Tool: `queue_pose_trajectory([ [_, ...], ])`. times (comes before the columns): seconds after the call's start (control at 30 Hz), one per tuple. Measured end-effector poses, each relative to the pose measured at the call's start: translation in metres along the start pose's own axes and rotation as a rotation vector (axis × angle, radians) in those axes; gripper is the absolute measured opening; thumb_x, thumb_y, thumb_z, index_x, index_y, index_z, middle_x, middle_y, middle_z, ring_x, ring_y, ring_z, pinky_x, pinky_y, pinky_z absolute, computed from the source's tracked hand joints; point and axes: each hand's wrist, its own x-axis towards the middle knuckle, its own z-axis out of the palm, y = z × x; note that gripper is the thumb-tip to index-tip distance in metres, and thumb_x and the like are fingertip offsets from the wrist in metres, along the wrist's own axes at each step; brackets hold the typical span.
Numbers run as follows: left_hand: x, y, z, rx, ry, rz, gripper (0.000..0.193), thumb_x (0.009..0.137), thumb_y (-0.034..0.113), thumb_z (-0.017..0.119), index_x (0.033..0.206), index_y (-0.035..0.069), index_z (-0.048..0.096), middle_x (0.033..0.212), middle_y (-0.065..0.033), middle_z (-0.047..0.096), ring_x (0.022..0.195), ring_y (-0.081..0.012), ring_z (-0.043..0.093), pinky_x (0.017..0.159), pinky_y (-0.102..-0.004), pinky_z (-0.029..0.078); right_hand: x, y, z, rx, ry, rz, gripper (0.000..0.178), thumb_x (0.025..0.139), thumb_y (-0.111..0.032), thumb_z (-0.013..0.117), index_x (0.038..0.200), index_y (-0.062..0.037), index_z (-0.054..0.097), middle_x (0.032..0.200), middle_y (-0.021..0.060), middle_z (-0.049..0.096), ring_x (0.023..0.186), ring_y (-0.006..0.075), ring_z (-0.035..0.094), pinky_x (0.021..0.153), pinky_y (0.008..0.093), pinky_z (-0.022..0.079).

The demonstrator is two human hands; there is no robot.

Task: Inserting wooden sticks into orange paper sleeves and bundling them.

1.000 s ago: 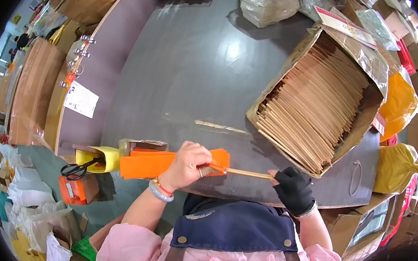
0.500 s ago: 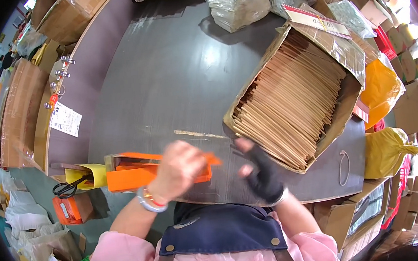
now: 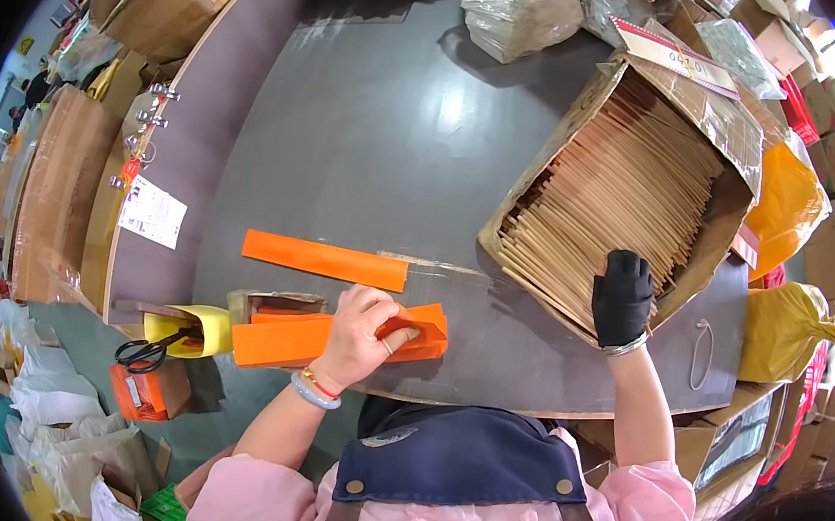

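Note:
At the table's front edge, my bare left hand (image 3: 366,331) has its thumb and fingers pinched on the right end of an orange strip (image 3: 425,335). More orange strips are stacked there in an open carton (image 3: 281,302). Behind them a single orange strip (image 3: 323,260) lies slantwise on the tabletop. My right hand (image 3: 625,296), in a black glove with bare fingertips, is at the near edge of a cardboard box (image 3: 546,310) packed with thin brown strips (image 3: 611,182). Its fingers bend down over the strips; the fingertips are mostly hidden, so their grip does not show.
A yellow holder (image 3: 213,325) with black scissors (image 3: 143,355) sits left of the orange stack. Clear tape (image 3: 443,263) lies behind my left hand, a rubber band (image 3: 700,356) near the right edge. A plastic bag (image 3: 519,10) stands at the back; a partition (image 3: 212,109) borders the left.
The orange strip beneath my left hand now lies farther back on the table, released. My left hand grips the stack's end. My right hand has moved right, to the box of brown strips.

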Motion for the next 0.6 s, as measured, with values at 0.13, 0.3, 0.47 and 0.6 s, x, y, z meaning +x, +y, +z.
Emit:
queue_pose_trajectory([
  [0.13, -0.001, -0.005, 0.0, -0.018, -0.061, 0.021, 0.024, 0.071, 0.02, 0.084, 0.083, 0.009, 0.067, 0.088, -0.0027, 0.06, 0.086, -0.0222, 0.055, 0.078, -0.0359, 0.039, 0.002, 0.008, 0.005, -0.034, 0.005, 0.021, 0.021, 0.081, -0.012, 0.062, 0.101, -0.0066, 0.056, 0.096, 0.0148, 0.059, 0.094, 0.034, 0.056, 0.08, 0.0441, 0.047],
  [0.3, 0.004, 0.004, -0.004, -0.043, 0.001, 0.003, 0.025, 0.067, 0.02, 0.086, 0.082, 0.011, 0.068, 0.081, 0.0015, 0.057, 0.08, -0.0185, 0.054, 0.077, -0.0352, 0.037, -0.015, -0.011, -0.041, 0.232, -0.026, -0.138, 0.014, 0.084, -0.01, 0.061, 0.098, -0.0108, 0.06, 0.087, 0.0106, 0.059, 0.087, 0.0337, 0.058, 0.074, 0.0443, 0.046],
  [0.47, 0.003, -0.002, -0.004, -0.116, -0.106, -0.045, 0.024, 0.067, 0.022, 0.086, 0.081, 0.013, 0.07, 0.077, 0.0017, 0.055, 0.076, -0.0172, 0.052, 0.077, -0.033, 0.036, -0.039, -0.042, -0.068, 0.575, -0.293, -0.216, 0.024, 0.084, -0.013, 0.067, 0.107, -0.0197, 0.07, 0.079, 0.0105, 0.058, 0.074, 0.0321, 0.059, 0.067, 0.0445, 0.047],
  [0.6, -0.002, -0.009, -0.002, -0.149, -0.111, -0.032, 0.019, 0.07, 0.018, 0.083, 0.082, 0.013, 0.069, 0.077, 0.0024, 0.054, 0.077, -0.0159, 0.054, 0.078, -0.0336, 0.035, -0.046, -0.05, -0.069, 0.684, -0.336, -0.215, 0.024, 0.085, -0.012, 0.068, 0.109, -0.0135, 0.072, 0.073, 0.0123, 0.057, 0.066, 0.0309, 0.059, 0.058, 0.0402, 0.046],
])
